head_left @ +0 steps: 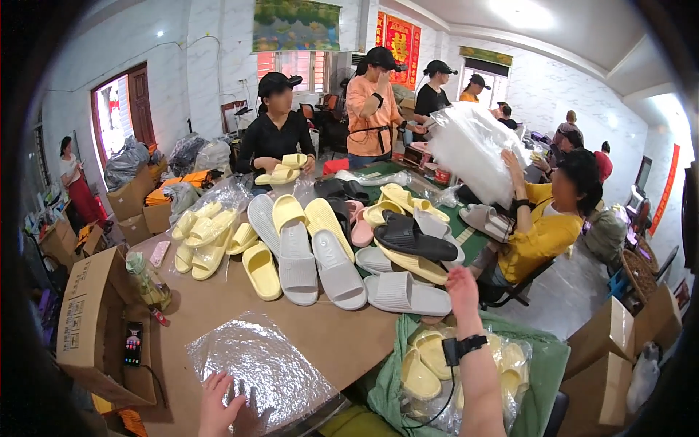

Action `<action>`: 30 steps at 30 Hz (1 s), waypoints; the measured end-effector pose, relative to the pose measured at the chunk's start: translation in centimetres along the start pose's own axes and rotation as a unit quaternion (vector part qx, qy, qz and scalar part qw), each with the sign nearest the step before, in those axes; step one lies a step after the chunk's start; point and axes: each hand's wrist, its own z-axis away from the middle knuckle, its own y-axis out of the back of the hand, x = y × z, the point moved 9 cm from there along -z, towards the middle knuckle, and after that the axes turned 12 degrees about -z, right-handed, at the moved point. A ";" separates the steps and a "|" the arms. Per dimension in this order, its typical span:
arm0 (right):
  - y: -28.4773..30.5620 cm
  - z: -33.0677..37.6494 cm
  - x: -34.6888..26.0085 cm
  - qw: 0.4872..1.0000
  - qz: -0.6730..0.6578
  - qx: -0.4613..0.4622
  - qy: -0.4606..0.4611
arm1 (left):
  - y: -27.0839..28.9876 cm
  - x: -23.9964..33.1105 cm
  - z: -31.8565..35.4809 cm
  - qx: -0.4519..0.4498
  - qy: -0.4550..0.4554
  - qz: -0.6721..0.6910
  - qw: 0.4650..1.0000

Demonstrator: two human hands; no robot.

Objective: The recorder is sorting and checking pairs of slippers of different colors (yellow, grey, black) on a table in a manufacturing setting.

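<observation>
My left hand (pixel 220 399), its fingers spread, is at the near edge of a clear plastic bag (pixel 266 360) lying flat on the brown tabletop. My right hand (pixel 463 290) reaches out beside a grey slipper (pixel 409 293) at the right of the pile. Its fingers point away from me, with nothing seen in them; whether they touch the slipper I cannot tell. Two more grey slippers (pixel 339 269) stand in front, leaning on the heap. Yellow slippers (pixel 261 271) and a black slipper (pixel 413 236) lie around them.
Below my right forearm sits a green sack (pixel 535 357) with bagged yellow slippers. An open carton (pixel 91 320), a bottle (pixel 148 280) and a phone (pixel 133 344) are at the left. Opposite, a person in black (pixel 280 131) holds yellow slippers; a person in yellow (pixel 546 226) handles plastic film (pixel 477 149).
</observation>
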 end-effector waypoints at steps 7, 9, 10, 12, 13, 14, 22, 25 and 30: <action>9.0 -10.0 -5.1 0.970 -0.179 0.137 0.091 | -0.4 7.3 -7.1 0.006 -0.097 0.153 0.983; 9.8 -12.2 -4.4 0.955 -0.241 0.161 0.056 | -0.1 11.2 -9.1 -0.005 -0.116 0.181 0.977; 7.1 -12.6 -4.8 0.976 -0.198 -0.003 0.086 | -1.1 12.0 -10.3 -0.019 -0.118 0.208 0.971; 7.4 -12.3 -4.5 0.976 -0.200 0.001 0.084 | -1.8 15.1 -13.0 -0.020 -0.157 0.214 0.964; 7.5 -12.3 -4.7 0.977 -0.199 0.001 0.082 | -1.6 16.5 -14.0 -0.020 -0.156 0.213 0.964; 7.7 -12.1 -4.9 0.977 -0.197 0.001 0.081 | -0.6 18.6 -14.8 0.008 -0.203 0.192 0.960; 11.7 -9.9 -4.9 0.985 -0.165 0.032 0.049 | 0.8 32.7 -21.0 0.049 -0.377 0.071 0.922; 12.2 -10.1 -4.7 0.986 -0.158 0.029 0.041 | -1.6 36.5 -20.9 0.046 -0.411 0.033 0.910; 12.1 -10.4 -2.8 0.988 -0.151 0.028 0.014 | -6.5 40.5 -20.3 0.072 -0.432 0.023 0.899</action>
